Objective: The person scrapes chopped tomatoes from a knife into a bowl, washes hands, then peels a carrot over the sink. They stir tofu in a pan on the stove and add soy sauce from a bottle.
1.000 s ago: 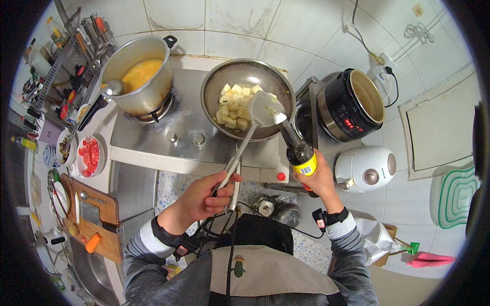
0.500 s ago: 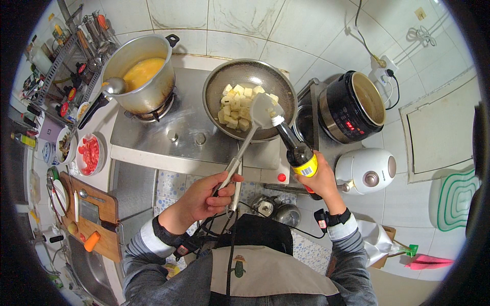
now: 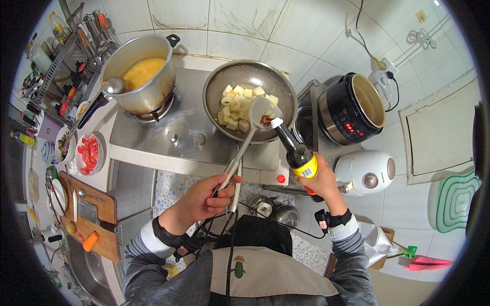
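My left hand (image 3: 206, 199) is closed round the handle of a light grey spatula (image 3: 259, 109), whose blade is held over the wok (image 3: 213, 84). A small pool of dark brown sauce (image 3: 266, 120) lies on the blade. My right hand (image 3: 321, 178) grips a dark glass sauce bottle (image 3: 296, 149) with a yellow label, tilted so that its white mouth is at the blade's edge. Pale cubes (image 3: 236, 104), which look like tofu, lie in the wok beside the blade. The wok's handle (image 3: 236, 196) points toward me, close to my left fingers.
A tall pot (image 3: 145, 92) of yellow-orange soup with a ladle stands left on the stove (image 3: 153, 137). Right of the wok are a black cooker (image 3: 347, 115) and a white appliance (image 3: 365, 172). At left are a bowl of tomato pieces (image 3: 89, 153) and a cutting board (image 3: 97, 201).
Dark sauce has come out of the bottle onto the spatula blade, which was bare before. Both hands have stayed nearly in place.
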Available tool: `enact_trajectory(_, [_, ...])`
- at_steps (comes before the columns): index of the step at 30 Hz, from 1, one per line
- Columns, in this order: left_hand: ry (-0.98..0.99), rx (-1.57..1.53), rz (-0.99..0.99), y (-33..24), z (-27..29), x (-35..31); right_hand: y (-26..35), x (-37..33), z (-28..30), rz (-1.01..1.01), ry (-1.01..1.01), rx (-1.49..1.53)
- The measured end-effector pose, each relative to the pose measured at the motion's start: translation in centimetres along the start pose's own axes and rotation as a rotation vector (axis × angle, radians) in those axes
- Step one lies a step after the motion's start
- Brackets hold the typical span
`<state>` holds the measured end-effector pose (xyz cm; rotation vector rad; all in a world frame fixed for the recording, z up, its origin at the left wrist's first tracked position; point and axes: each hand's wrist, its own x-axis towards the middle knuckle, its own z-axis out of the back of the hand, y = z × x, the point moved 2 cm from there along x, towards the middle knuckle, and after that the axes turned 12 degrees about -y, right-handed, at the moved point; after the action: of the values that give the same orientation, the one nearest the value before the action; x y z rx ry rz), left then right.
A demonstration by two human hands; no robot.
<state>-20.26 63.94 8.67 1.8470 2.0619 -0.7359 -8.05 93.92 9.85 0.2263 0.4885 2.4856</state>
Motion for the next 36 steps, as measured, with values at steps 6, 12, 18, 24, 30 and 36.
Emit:
enact_trajectory(6, [-0.010, -0.025, 0.004, 0.1, 0.2, 0.1, 0.1, 0.1, 0.1, 0.000, 0.012, -0.006])
enact_trajectory(12, [0.021, -0.048, 0.010, 0.1, 0.1, 0.1, -0.1, 0.1, -0.1, 0.034, -0.027, -0.003])
enact_trajectory(18, [0.002, -0.028, -0.005, 0.2, 0.2, 0.1, -0.3, 0.1, -0.3, 0.038, -0.026, -0.004])
enact_trajectory(24, [0.031, -0.068, 0.012, 0.1, 0.2, 0.0, -0.5, 0.1, -0.8, 0.013, -0.017, 0.034])
enact_trajectory(30, [0.016, -0.120, 0.049, -0.4, 0.6, 0.2, -0.3, -0.1, -2.7, -0.029, -0.026, 0.233])
enact_trajectory(36, [-0.041, -0.102, 0.042, -2.0, 0.9, 1.4, 0.3, -1.4, -3.6, -0.075, -0.089, 0.357])
